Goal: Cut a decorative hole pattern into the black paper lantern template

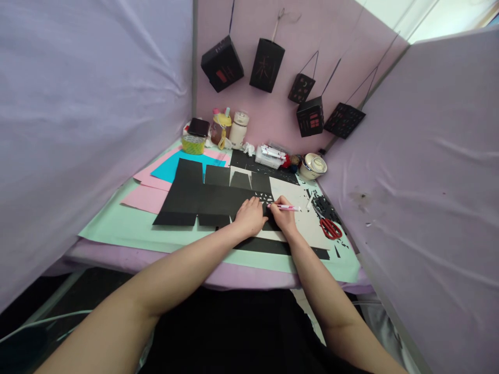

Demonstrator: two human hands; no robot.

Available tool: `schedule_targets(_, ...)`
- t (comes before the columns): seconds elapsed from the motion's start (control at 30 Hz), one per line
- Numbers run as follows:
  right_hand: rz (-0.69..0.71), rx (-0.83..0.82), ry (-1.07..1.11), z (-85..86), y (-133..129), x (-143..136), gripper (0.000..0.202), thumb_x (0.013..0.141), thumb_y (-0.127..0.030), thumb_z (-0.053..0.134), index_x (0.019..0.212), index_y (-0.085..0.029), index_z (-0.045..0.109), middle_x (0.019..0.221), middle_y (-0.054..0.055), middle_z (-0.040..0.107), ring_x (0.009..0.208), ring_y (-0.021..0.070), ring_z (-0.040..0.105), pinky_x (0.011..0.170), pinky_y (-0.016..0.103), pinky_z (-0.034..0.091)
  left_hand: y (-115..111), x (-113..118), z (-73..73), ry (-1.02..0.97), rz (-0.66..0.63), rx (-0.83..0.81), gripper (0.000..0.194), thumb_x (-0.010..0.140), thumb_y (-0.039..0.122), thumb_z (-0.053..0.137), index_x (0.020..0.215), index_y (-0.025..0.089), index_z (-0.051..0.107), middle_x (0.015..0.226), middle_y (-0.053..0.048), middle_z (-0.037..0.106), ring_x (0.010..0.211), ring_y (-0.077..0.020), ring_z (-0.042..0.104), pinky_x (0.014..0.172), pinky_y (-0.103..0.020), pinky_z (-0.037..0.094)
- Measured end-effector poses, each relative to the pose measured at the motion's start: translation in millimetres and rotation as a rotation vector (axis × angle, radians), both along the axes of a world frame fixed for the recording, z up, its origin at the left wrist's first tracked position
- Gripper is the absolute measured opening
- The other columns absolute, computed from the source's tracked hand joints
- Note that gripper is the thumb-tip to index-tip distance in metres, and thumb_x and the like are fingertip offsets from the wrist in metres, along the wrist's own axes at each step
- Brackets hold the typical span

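Nearest us, the black card (210, 200) lies across a white sheet (306, 221) in the middle of the counter (234, 274); our left hand (250, 215) rests palm down on it, fingers spread slightly, its grip closed on nothing; our right hand (284, 213) has a narrow grip around a slim pink-and-white pen (290, 208) — perhaps a craft knife, the tip being too small to tell — by a cluster of little cut-outs. We judge the card light and fairly stiff, likely to slide under a loose palm; it should be weakest around the cut-outs and the slits along its edges, so we would take hold of the broad uncut panel at the left; the pen should be light, best held low near its tip.

Right of the hands lie red-handled scissors (330, 228), beside a heap of black scraps (327, 206). Farther off, a pale bowl (314, 166) sits at the right, its contents hidden from us; a plastic box (268, 157) has white pens in or on it, we cannot tell which; behind stand a white bottle (239, 130), closed, and a yellow-topped cup (222, 127) with something brown showing inside; farthest, black boxes (267, 66) hang, their insides unseen.
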State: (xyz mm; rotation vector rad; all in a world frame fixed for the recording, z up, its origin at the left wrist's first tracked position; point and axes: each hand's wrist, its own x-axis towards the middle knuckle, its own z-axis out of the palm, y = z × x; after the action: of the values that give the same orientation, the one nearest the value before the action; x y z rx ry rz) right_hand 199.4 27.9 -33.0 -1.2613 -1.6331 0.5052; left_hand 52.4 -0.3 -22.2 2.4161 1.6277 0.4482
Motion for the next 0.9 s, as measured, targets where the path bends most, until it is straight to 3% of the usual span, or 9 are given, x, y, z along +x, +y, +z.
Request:
schedule_targets(0.27, 0.005, -0.029, 0.003, -0.3, 0.9, -0.2, 0.019, 0.073, -0.028, 0.055, 0.061, -0.022, 0.042, 0.057, -0.005, 0.045, 0.058, 0.0128, 0.041, 0.058, 0.027, 0.033, -1.3, 0.1, 2.4, 0.017, -0.003, 0.008, 0.056, 0.093, 0.036, 0.051, 0.137, 0.002, 0.045, 0.149, -0.022, 0.039, 0.142, -0.0303, 0.03, 0.116, -0.041, 0.021)
schedule_targets(0.9, 0.002, 0.018, -0.045, -3.4, 3.2, 0.1, 0.017, 0.073, -0.024, 0.054, 0.062, -0.022, 0.041, 0.058, -0.005, 0.044, 0.058, 0.0125, 0.04, 0.059, 0.027, 0.033, -0.5, 0.3, 1.1, -0.004, -0.004, 0.01, 0.054, 0.092, 0.035, 0.053, 0.137, 0.007, 0.045, 0.149, -0.021, 0.04, 0.142, -0.0293, 0.03, 0.116, -0.042, 0.021)
